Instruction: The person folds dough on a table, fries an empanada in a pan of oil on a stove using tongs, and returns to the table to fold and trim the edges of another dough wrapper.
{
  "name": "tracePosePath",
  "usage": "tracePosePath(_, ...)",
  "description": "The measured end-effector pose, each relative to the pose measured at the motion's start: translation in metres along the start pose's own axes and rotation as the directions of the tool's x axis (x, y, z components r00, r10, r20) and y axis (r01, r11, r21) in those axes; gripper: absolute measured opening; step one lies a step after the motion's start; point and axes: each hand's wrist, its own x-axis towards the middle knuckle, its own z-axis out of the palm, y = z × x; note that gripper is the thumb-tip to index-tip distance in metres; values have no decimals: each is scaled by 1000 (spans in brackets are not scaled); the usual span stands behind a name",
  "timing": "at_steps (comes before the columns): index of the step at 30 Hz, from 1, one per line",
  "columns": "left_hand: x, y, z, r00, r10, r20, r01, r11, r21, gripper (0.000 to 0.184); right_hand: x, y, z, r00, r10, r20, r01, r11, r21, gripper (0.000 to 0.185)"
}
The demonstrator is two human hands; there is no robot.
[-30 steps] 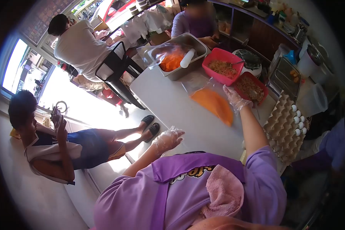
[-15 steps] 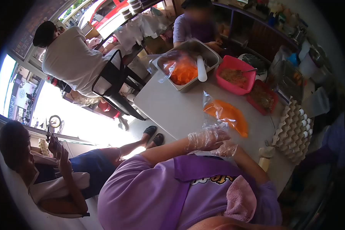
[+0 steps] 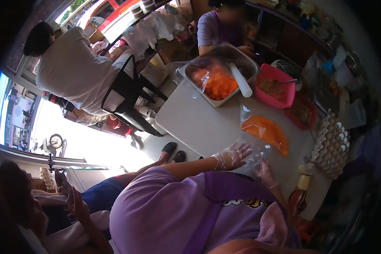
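Note:
My left hand point(image 3: 233, 156), in a loose clear plastic glove, is stretched out over the near side of the table with its fingers apart. To its right is my right hand point(image 3: 265, 172), also gloved, with its fingers pointing away from me and partly blurred by the plastic. Crumpled clear plastic shows between the two hands; whether it is glove or sheet is hard to say. Just beyond them lies a flat orange half-moon piece point(image 3: 264, 133), dough-like, with clear plastic film point(image 3: 245, 113) around its left end.
A steel pan point(image 3: 216, 101) holds an orange mass and a white-handled tool point(image 3: 241, 80). Beside it stand a pink tub point(image 3: 279, 99) and a red tub point(image 3: 311, 122). Egg trays point(image 3: 328, 146) and a bottle point(image 3: 302, 182) sit at right. People point(image 3: 78, 67) are nearby.
My hands were together, one overlapping the other; now they are apart with the left hand's fingers spread. The view has shifted, moving the table things right and slightly down.

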Motion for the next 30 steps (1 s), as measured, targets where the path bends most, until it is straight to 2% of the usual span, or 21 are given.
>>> tracePosePath(1,-1,9,-12,983,56,-172,-84,984,-158,57,10,4,7,916,-321,-243,302,947,-114,46)
tracePosePath(2,2,17,-23,984,60,-168,-88,982,-165,57,17,6,12,678,-605,-417,530,796,-292,41)
tracePosePath(3,10,23,-35,917,222,-332,-300,931,-206,55,21,8,17,685,-598,-416,524,801,-288,41)
tracePosePath(4,18,28,-47,796,353,-492,-501,840,-208,52,24,7,22,699,-626,-347,558,780,-283,40)
tracePosePath(8,46,36,-77,778,481,-405,-557,826,-89,50,35,-3,46,703,-707,-73,677,697,-235,37)
tracePosePath(10,53,32,-70,938,321,-133,-344,914,-214,51,39,-9,57,696,-716,52,711,678,-189,36)
tracePosePath(12,52,16,-43,982,130,134,-112,984,-135,56,44,-14,63,726,-674,133,687,718,-111,35)
tracePosePath(13,53,5,-32,955,23,296,-14,999,-34,61,47,-15,64,751,-642,156,657,751,-68,35)
tracePosePath(14,46,-11,-5,934,-123,335,108,992,62,64,50,-16,63,775,-609,170,621,784,-25,34)
tracePosePath(15,34,-16,-12,904,-235,358,207,971,115,67,43,-15,57,847,-508,157,507,860,51,34)
tracePosePath(16,28,-29,0,893,-284,350,223,953,205,69,38,-11,47,901,-408,151,390,911,134,33)
tracePosePath(18,13,-48,15,921,-293,257,209,928,310,72,26,20,43,902,-411,-132,406,912,-62,35)
tracePosePath(19,8,-53,20,929,-301,216,231,926,298,72,18,34,42,865,-366,-343,314,929,-197,36)
tracePosePath(20,6,-52,20,934,-268,236,193,935,299,72,9,45,40,776,-344,-529,196,928,-316,38)
tracePosePath(21,6,-52,19,934,-289,208,226,932,283,72,-1,54,38,774,-320,-547,173,937,-303,38)
tracePosePath(23,2,-57,24,950,-281,136,240,937,255,70,-21,68,29,768,-23,-640,-83,987,-134,37)
tracePosePath(24,3,-60,27,952,-267,148,225,942,251,70,-24,83,32,765,-5,-644,-99,987,-125,37)
tracePosePath(26,1,-61,31,948,-290,131,242,924,295,71,-26,107,34,793,-136,-594,-38,962,-270,41)
tracePosePath(27,0,-63,33,957,-271,102,228,923,312,69,-25,117,21,795,-127,-593,-45,963,-267,41)
tracePosePath(29,-3,-61,27,953,-276,122,228,924,308,68,-21,117,-31,953,88,-288,-96,995,-13,45)
tracePosePath(30,2,-58,25,948,-288,138,235,922,308,67,-7,129,-52,822,18,-570,-55,997,-47,45)
